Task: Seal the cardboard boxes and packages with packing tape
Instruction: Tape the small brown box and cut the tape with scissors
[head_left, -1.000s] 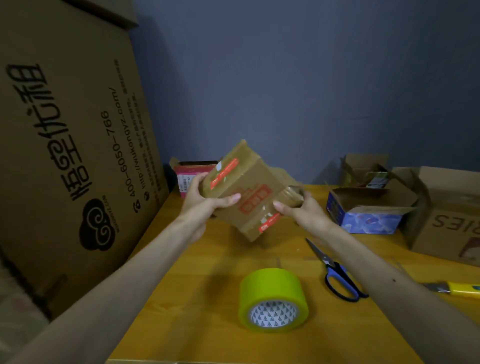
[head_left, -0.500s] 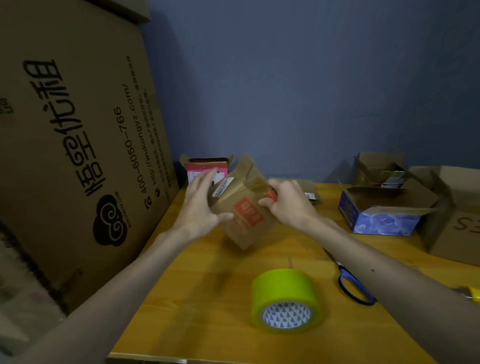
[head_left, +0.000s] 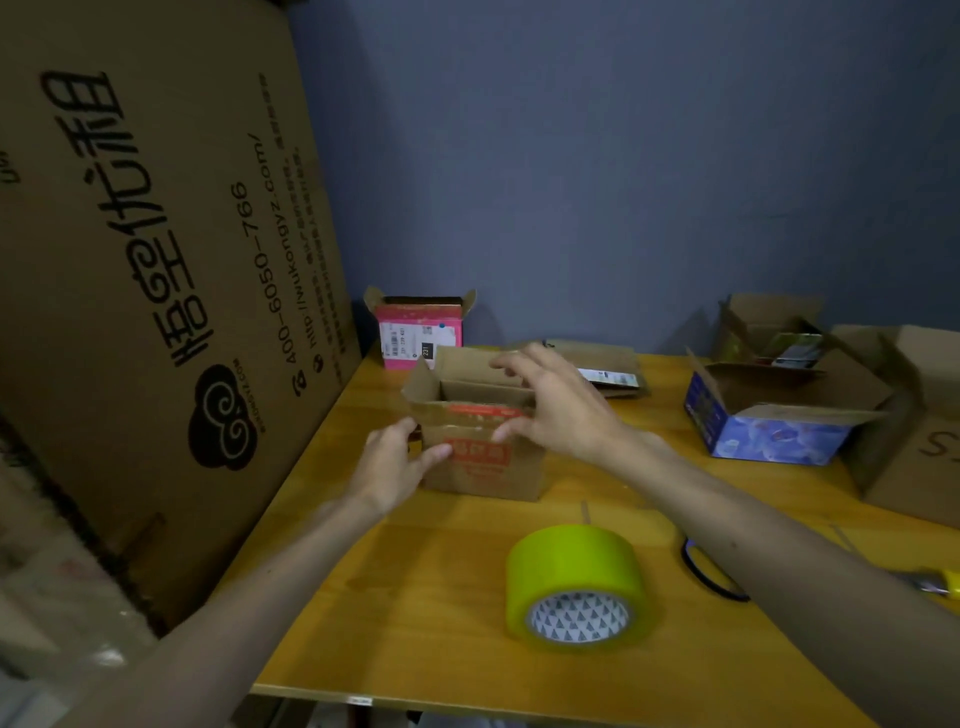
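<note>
A small cardboard box (head_left: 483, 457) of plain brown corrugated board is standing upright on the wooden worktop (head_left: 415, 597), toward its far left. Its top flaps are standing open, so the square hollow inside is showing. A red printed label and a strip of old glossy tape are crossing its near face.

The left hand (head_left: 392, 467) is gripping the box's near left corner: the thumb is pressing on the near face beside the label, and the fingers are curling round onto the left side. The right hand (head_left: 553, 410) is hovering over the open top with its fingers spread wide and loosely bent. Its thumb is touching the upper part of the near face, and it is holding nothing.

Nearer than the box, a fat roll of yellow-green packing tape (head_left: 576, 582) is resting on its curved side, its white core printed with small triangles.

The right forearm is hiding all but the dark handle loops of the scissors (head_left: 709, 574). A yellow-handled knife (head_left: 945, 584) is lying at the right edge.

A pink open box (head_left: 421, 332) is sitting at the far left, and a flat labelled package (head_left: 605, 366) is lying behind the right hand. To the right, an open blue printed carton (head_left: 774, 434) is sitting beside plain brown boxes (head_left: 914, 431). A huge flat carton (head_left: 156, 260) with black lettering is leaning at the left.
</note>
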